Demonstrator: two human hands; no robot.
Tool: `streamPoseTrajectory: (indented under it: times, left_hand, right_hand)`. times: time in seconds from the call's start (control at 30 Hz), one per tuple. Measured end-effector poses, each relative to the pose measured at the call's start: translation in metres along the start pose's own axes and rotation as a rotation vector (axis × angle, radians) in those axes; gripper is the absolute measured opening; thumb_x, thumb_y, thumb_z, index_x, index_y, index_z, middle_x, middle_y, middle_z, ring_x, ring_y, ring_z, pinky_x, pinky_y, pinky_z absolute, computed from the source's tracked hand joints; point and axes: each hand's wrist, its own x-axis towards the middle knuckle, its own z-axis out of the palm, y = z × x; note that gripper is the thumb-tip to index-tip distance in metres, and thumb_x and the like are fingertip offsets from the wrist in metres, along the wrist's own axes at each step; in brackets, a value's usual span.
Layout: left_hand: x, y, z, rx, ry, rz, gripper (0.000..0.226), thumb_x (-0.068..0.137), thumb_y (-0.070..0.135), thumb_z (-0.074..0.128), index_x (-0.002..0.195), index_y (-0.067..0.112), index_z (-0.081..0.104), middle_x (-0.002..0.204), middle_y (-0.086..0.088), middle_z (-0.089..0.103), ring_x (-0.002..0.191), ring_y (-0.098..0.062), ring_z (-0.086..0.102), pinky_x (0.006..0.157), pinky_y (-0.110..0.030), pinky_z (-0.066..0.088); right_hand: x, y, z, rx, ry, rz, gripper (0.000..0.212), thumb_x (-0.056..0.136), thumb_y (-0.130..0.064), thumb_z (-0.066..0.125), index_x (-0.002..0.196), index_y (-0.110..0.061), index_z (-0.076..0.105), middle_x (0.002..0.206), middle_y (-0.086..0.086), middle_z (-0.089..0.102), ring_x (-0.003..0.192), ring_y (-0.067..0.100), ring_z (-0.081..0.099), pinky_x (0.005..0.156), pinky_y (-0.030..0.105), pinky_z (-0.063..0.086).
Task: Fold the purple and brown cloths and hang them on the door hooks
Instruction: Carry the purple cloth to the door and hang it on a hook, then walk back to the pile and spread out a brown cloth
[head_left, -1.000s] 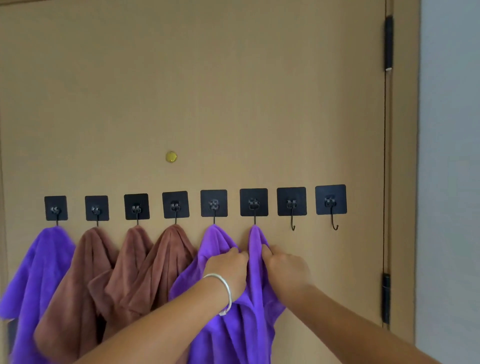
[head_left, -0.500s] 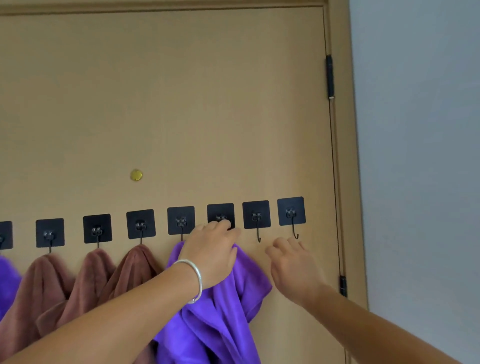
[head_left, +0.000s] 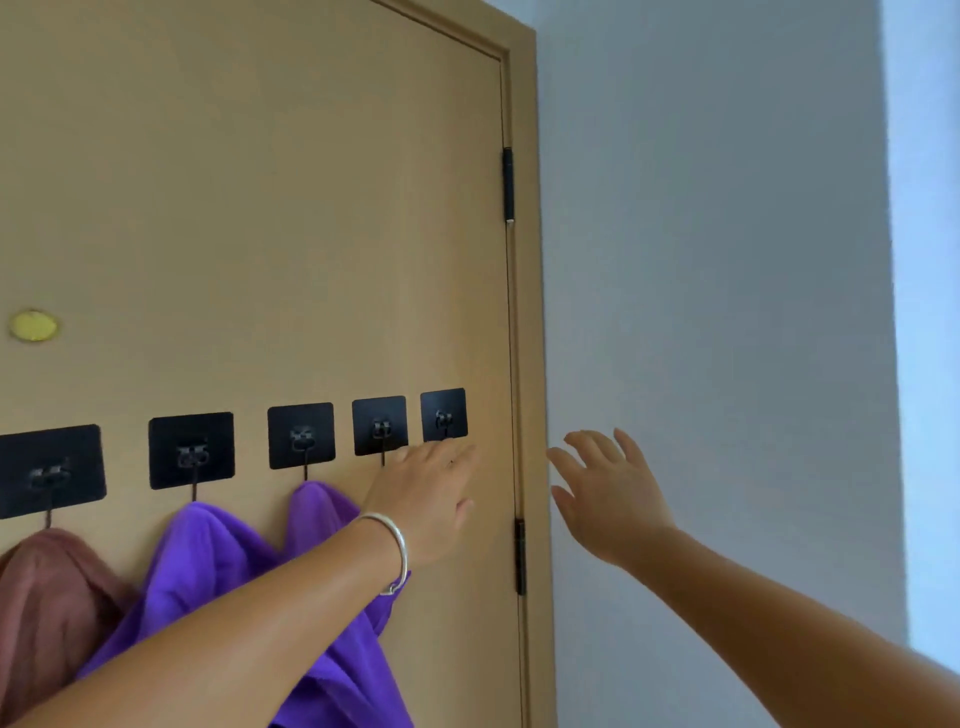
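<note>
Purple cloth (head_left: 218, 566) hangs from two hooks (both hands' fingers spread, holding nothing) beside brown cloth (head_left: 47, 597).

Your door (head_left: 260, 208) carries a row of five black hooks (head_left: 300, 435) in view. A brown cloth (head_left: 47, 597) hangs from the leftmost, a purple cloth (head_left: 208, 561) spans the next two; the right two are bare.
</note>
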Motion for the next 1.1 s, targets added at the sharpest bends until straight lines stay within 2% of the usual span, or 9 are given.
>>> streamPoseTrajectory:
  times: [0.13,0.27,0.33,0.47,0.73,1.1]
  left_hand:
    - [0.001,0.018,0.006,-0.108,0.016,0.090,0.061,0.094,0.039,0.045,0.148,0.022,0.024,0.144,0.003,0.039,0.130,-0.019,0.038,0.108,-0.035,0.028]
    - [0.003,0.050,0.005,-0.253,0.047,0.156,0.064,0.095,0.037,0.042,0.151,0.019,0.019,0.146,0.002,0.036,0.132,-0.018,0.036,0.111,-0.034,0.025]
    - [0.004,0.069,0.002,-0.321,0.056,0.203,0.066,0.096,0.041,0.039,0.153,0.018,0.015,0.150,0.001,0.032,0.136,-0.018,0.031,0.112,-0.034,0.022]
    - [0.007,0.120,-0.012,-0.418,0.073,0.282,0.070,0.096,0.051,0.034,0.154,0.018,0.010,0.155,0.001,0.023,0.142,-0.017,0.022,0.116,-0.036,0.015]
    - [0.009,0.240,-0.069,-0.592,0.175,0.497,0.070,0.095,0.054,0.031,0.154,0.021,0.011,0.157,0.000,0.022,0.143,-0.017,0.021,0.117,-0.038,0.015]
    - [-0.047,0.405,-0.199,-0.847,0.245,0.799,0.072,0.095,0.059,0.030,0.153,0.020,0.010,0.156,0.000,0.024,0.144,-0.018,0.022,0.118,-0.044,0.016]
  right_hand:
    - [-0.035,0.006,-0.032,-0.103,-0.048,0.107,0.047,0.098,-0.042,0.038,0.142,-0.026,0.041,0.150,0.004,0.039,0.142,0.024,0.028,0.118,0.049,0.011]
    - [-0.081,0.015,-0.075,-0.230,-0.074,0.207,0.041,0.090,-0.037,0.057,0.128,-0.021,0.057,0.135,0.007,0.055,0.131,0.028,0.045,0.113,0.053,0.027]
    - [-0.103,0.021,-0.097,-0.291,-0.077,0.262,0.041,0.088,-0.036,0.060,0.127,-0.020,0.059,0.132,0.007,0.057,0.129,0.028,0.048,0.112,0.052,0.028]
    - [-0.149,0.037,-0.146,-0.419,-0.153,0.382,0.044,0.092,-0.038,0.053,0.133,-0.022,0.053,0.139,0.007,0.050,0.135,0.027,0.041,0.115,0.052,0.021]
    - [-0.245,0.068,-0.253,-0.628,-0.207,0.622,0.045,0.090,-0.039,0.058,0.131,-0.021,0.054,0.133,0.007,0.053,0.130,0.026,0.045,0.113,0.053,0.025]
    - [-0.392,0.059,-0.425,-0.872,-0.313,0.941,0.052,0.094,-0.046,0.046,0.143,-0.029,0.039,0.147,0.002,0.040,0.138,0.022,0.034,0.116,0.049,0.016]
